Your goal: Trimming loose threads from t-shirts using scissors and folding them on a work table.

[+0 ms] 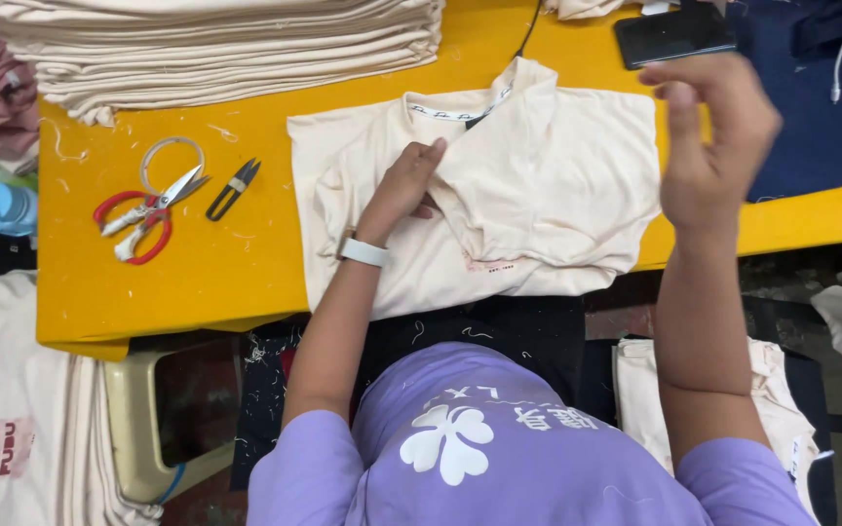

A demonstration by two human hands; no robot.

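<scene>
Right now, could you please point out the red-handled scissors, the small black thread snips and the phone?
red-handled scissors (148,210), head view, on the pivot where blades meet handles.
black thread snips (233,188), head view, mid-body.
phone (674,37), head view, middle of its dark screen.

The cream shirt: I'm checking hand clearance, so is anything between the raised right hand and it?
Nothing visible. The right hand is lifted above the cream shirt with only air between. The left hand already rests on the fabric. The scissors and snips lie off to the side on the yellow table.
</scene>
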